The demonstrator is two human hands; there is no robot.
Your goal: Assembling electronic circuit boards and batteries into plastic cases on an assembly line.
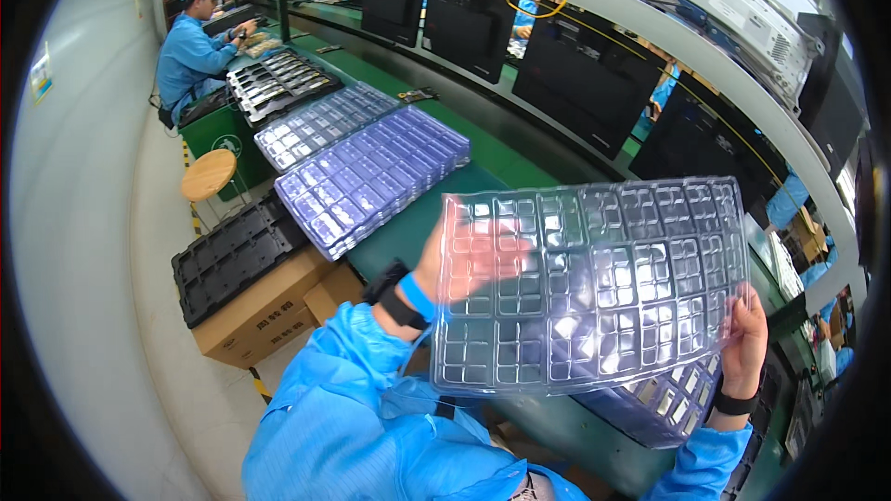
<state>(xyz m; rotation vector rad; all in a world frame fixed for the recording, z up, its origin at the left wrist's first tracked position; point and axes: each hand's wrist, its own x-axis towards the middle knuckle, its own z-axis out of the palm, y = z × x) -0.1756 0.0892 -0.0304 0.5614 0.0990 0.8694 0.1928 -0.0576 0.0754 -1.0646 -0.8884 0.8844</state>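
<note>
A clear plastic blister tray (520, 283) with rows of square pockets is raised and tilted in front of me. My right hand (745, 334) grips its right edge, thumb on the near face. Behind the tray's left side, my left hand (478, 250) shows through the plastic, slightly blurred, fingers stretched out; whether the palm presses on it I cannot tell. Below the raised tray, partly hidden, stands another stack of trays (664, 413) with small pale pieces in the pockets. To the left on the bench is a tall stack of purplish clear trays (371, 176).
Beyond that stack lie more clear trays (320, 125) and a black tray of parts (278, 83). Black trays (237, 255) top a cardboard box (264, 320) beside the green bench (390, 255). Dark monitors (580, 83) line the back; a co-worker (190, 56) sits past a wooden stool (209, 174).
</note>
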